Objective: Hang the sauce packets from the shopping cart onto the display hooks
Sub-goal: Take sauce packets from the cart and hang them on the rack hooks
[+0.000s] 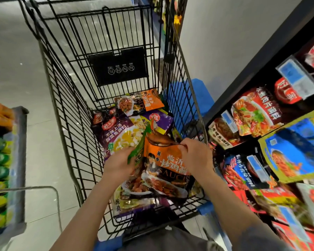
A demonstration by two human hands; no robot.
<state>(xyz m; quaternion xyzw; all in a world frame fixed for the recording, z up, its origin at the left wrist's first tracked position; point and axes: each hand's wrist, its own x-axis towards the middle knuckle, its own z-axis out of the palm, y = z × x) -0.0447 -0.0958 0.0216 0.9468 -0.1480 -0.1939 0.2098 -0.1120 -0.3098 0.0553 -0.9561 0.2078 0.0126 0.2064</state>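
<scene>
A black wire shopping cart (65, 98) stands in front of me with several sauce packets piled at its near end. Both hands are inside it. My right hand (196, 156) pinches the top edge of an orange and black sauce packet (163, 171). My left hand (118, 163) grips the left side of the same stack, fingers around a green packet edge (137, 151). A purple packet (116, 134) and another orange packet (141, 102) lie deeper in the cart. The display with hanging red and blue packets (257, 115) is on my right.
White price tags (297, 77) stick out from the display hooks on the right. A grey shelf with green and orange goods (0, 160) stands at the left. The grey floor (16, 60) lies beyond the cart, and a blue object (201, 95) sits by the wall.
</scene>
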